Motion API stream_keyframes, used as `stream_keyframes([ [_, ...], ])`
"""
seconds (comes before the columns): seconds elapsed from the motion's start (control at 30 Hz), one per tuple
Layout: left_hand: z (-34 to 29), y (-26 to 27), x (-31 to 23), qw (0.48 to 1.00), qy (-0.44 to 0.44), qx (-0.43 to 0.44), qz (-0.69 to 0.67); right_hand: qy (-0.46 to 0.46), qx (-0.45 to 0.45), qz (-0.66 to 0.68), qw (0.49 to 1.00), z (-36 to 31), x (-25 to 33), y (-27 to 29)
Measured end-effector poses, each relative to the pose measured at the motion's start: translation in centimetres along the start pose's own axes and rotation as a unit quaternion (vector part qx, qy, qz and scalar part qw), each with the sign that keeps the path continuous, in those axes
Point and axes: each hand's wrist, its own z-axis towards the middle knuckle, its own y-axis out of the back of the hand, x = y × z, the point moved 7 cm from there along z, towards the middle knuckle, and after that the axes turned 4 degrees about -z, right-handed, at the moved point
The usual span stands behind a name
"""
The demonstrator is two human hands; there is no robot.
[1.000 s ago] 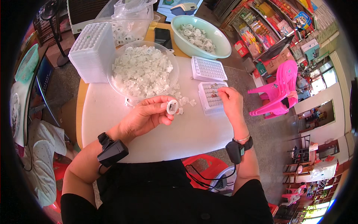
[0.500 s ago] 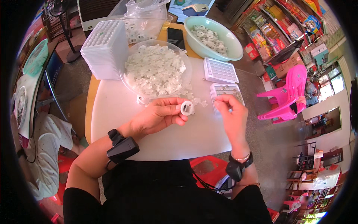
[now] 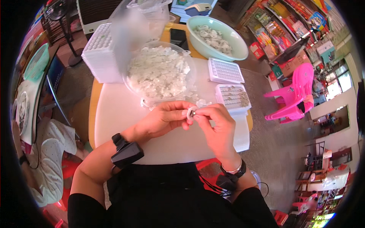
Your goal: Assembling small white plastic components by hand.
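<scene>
My left hand [image 3: 161,119] pinches a small round white plastic part [image 3: 189,113] between thumb and fingers, above the white board [image 3: 171,146] on the table. Against the part's right side my right hand [image 3: 217,124] is closed in a pinch. Its thumb and forefinger meet at a dark opening in the part; whatever sits between them is too small to make out. Just beyond the right hand stands a white compartment tray [image 3: 232,95] with small metallic-looking pieces in it. A clear bowl [image 3: 192,78] heaped with translucent white pieces lies beyond my left hand.
Stacked white trays [image 3: 99,62] stand left of the bowl, with a blurred pale translucent thing [image 3: 131,32] beside them. Farther back are a phone [image 3: 178,37] and a pale green basin [image 3: 238,43] of white parts. Another compartment tray [image 3: 226,71] lies right. A person [image 3: 53,159] sits at left.
My right hand has come left from the tray's edge to the white part. The part has turned edge-on in my left hand. A blurred translucent thing has appeared by the stacked trays.
</scene>
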Motion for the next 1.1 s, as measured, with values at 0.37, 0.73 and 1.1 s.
stream_keyframes([
  [0.37,-0.1,-0.2,0.1,0.998,0.037,-0.031,0.042,-0.102,0.026,0.088,0.991,-0.9,-1.6,-0.1],
  [0.73,-0.1,0.4,0.8,0.995,0.053,-0.014,0.078,-0.222,0.113,0.265,0.932,-1.4,-4.1,-1.4],
  [1.1,-0.6,0.7,0.9,0.987,0.071,-0.021,0.141,-0.227,0.157,0.179,0.944,-1.5,-3.7,-1.3],
])
